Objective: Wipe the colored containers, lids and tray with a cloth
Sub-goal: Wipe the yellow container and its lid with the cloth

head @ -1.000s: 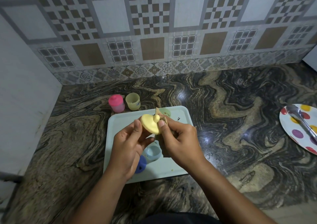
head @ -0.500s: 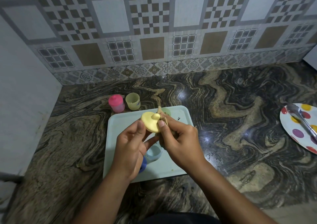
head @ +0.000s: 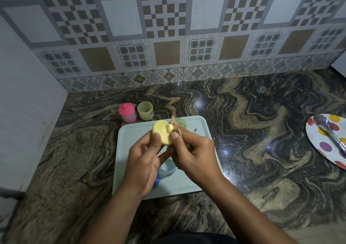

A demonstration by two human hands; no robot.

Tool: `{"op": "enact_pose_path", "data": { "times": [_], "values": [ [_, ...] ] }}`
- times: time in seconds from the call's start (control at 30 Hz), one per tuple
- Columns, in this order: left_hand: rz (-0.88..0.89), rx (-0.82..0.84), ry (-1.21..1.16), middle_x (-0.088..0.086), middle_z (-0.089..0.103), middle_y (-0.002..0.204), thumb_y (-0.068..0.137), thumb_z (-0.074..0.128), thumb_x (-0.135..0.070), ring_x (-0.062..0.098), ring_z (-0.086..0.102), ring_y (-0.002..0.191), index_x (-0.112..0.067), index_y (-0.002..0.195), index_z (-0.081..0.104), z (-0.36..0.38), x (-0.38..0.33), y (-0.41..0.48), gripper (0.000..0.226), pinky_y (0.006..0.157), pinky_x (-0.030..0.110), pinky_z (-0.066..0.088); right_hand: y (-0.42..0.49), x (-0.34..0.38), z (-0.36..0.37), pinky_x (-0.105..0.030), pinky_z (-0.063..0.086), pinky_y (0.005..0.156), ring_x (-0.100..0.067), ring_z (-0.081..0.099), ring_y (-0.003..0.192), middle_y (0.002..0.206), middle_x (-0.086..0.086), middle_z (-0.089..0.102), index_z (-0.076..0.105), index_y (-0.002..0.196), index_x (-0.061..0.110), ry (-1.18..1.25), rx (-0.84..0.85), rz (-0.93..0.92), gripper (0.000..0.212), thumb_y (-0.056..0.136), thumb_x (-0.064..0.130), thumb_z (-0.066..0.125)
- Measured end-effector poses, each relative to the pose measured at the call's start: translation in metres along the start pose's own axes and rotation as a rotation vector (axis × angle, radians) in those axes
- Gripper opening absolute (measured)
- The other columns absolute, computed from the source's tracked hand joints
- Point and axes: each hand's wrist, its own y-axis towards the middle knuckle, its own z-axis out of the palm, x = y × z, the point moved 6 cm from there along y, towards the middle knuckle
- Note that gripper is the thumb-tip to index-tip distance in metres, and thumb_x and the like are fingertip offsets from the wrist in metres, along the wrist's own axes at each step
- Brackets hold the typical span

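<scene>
My left hand (head: 144, 161) holds a round yellow lid (head: 162, 131) with a small knob, upright above the pale tray (head: 134, 133). My right hand (head: 192, 155) grips a tan cloth (head: 177, 126) and presses it against the lid's right side, thumb on the lid. On the tray under my hands lie a light blue container (head: 167, 168) and a dark blue piece (head: 156, 180), both partly hidden. A pale green container (head: 182, 122) peeks out behind the cloth. Behind the tray stand a pink lidded container (head: 127, 112) and an open yellow-green container (head: 145, 110).
A dark swirled stone counter (head: 252, 131) runs to a tiled wall (head: 168, 28) at the back and a white wall at the left. A polka-dot plate (head: 325, 146) with metal tongs (head: 330, 131) lies at the right edge.
My hands have shifted slightly and the yellow lid has turned a little in my left hand as the cloth rubs it. Nothing else has moved.
</scene>
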Motion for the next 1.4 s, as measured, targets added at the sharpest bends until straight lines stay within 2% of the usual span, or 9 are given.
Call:
{"op": "enact_pose_path", "data": {
  "times": [0.13, 0.27, 0.43, 0.6, 0.73, 0.8, 0.93, 1.13, 1.4],
  "values": [
    [-0.008, -0.017, 0.022, 0.014, 0.072, 0.118, 0.093, 0.053, -0.017, 0.023, 0.069, 0.109, -0.005, 0.119, 0.067, -0.007, 0.002, 0.001, 0.032, 0.087, 0.033, 0.057, -0.003, 0.008, -0.001, -0.013, 0.049, 0.082, 0.009, 0.056, 0.088, 0.133, 0.016, 0.066, 0.076, 0.12, 0.019, -0.088, 0.002, -0.107, 0.025, 0.099, 0.022, 0.063],
    [-0.095, -0.059, -0.036, 0.009, 0.073, 0.088, 0.089, 0.055, -0.033, 0.012, 0.066, 0.072, -0.007, 0.095, 0.074, -0.01, 0.004, 0.002, 0.033, 0.053, 0.022, 0.05, 0.002, 0.006, -0.006, -0.01, 0.049, 0.075, 0.012, 0.062, 0.084, 0.094, 0.028, 0.07, 0.078, 0.113, 0.016, -0.041, -0.013, -0.054, 0.019, 0.099, 0.015, 0.064],
    [-0.022, -0.022, 0.001, 0.013, 0.072, 0.117, 0.093, 0.053, -0.029, 0.021, 0.07, 0.107, -0.003, 0.115, 0.067, -0.004, 0.003, 0.002, 0.038, 0.081, 0.033, 0.058, 0.005, -0.001, -0.003, -0.008, 0.043, 0.071, 0.015, 0.052, 0.068, 0.082, 0.027, 0.067, 0.076, 0.117, 0.025, -0.006, 0.009, 0.012, 0.022, 0.099, 0.023, 0.063],
    [-0.057, -0.074, -0.016, 0.008, 0.076, 0.102, 0.089, 0.056, -0.025, 0.014, 0.072, 0.087, -0.006, 0.113, 0.069, -0.009, 0.005, 0.003, 0.033, 0.06, 0.019, 0.053, 0.001, 0.01, -0.002, -0.003, 0.041, 0.076, 0.02, 0.051, 0.073, 0.129, 0.013, 0.067, 0.075, 0.121, 0.019, -0.123, 0.015, -0.086, 0.025, 0.098, 0.016, 0.066],
    [-0.081, -0.14, 0.003, 0.004, 0.072, 0.077, 0.085, 0.056, -0.04, 0.006, 0.06, 0.06, -0.005, 0.092, 0.071, -0.018, 0.0, 0.008, 0.039, 0.04, 0.015, 0.036, 0.003, 0.001, -0.002, -0.009, 0.043, 0.066, 0.012, 0.054, 0.066, 0.082, 0.029, 0.06, 0.079, 0.111, 0.017, -0.054, 0.025, -0.009, 0.019, 0.1, 0.021, 0.064],
    [-0.061, -0.125, 0.009, 0.004, 0.075, 0.083, 0.086, 0.053, -0.043, 0.008, 0.067, 0.069, -0.006, 0.095, 0.071, -0.016, -0.001, 0.008, 0.042, 0.05, 0.017, 0.048, 0.004, -0.002, 0.001, -0.027, 0.045, 0.058, 0.005, 0.051, 0.06, 0.073, 0.03, 0.056, 0.079, 0.106, 0.014, -0.017, 0.029, 0.022, 0.022, 0.1, 0.028, 0.063],
    [0.028, -0.015, 0.04, 0.012, 0.07, 0.123, 0.091, 0.054, -0.027, 0.023, 0.066, 0.116, -0.003, 0.123, 0.063, -0.009, -0.004, 0.005, 0.042, 0.089, 0.034, 0.056, 0.006, 0.0, 0.002, -0.017, 0.043, 0.06, 0.006, 0.049, 0.058, 0.068, 0.032, 0.052, 0.078, 0.113, 0.029, -0.007, 0.015, 0.024, 0.019, 0.1, 0.025, 0.064],
    [-0.094, -0.074, -0.034, 0.005, 0.072, 0.083, 0.088, 0.057, -0.03, 0.008, 0.061, 0.065, -0.006, 0.096, 0.071, -0.014, -0.001, 0.005, 0.03, 0.044, 0.017, 0.04, 0.005, 0.01, -0.002, -0.006, 0.043, 0.073, 0.014, 0.055, 0.078, 0.114, 0.013, 0.075, 0.077, 0.111, 0.028, -0.033, 0.03, -0.024, 0.019, 0.099, 0.02, 0.065],
    [0.027, 0.051, -0.013, 0.015, 0.067, 0.128, 0.095, 0.056, -0.019, 0.026, 0.065, 0.118, -0.003, 0.129, 0.06, -0.003, -0.002, 0.004, 0.038, 0.089, 0.033, 0.055, 0.006, 0.001, -0.001, -0.015, 0.043, 0.073, 0.011, 0.051, 0.071, 0.07, 0.033, 0.055, 0.075, 0.118, 0.029, -0.001, 0.017, 0.013, 0.027, 0.096, 0.034, 0.061]
  ]
}}
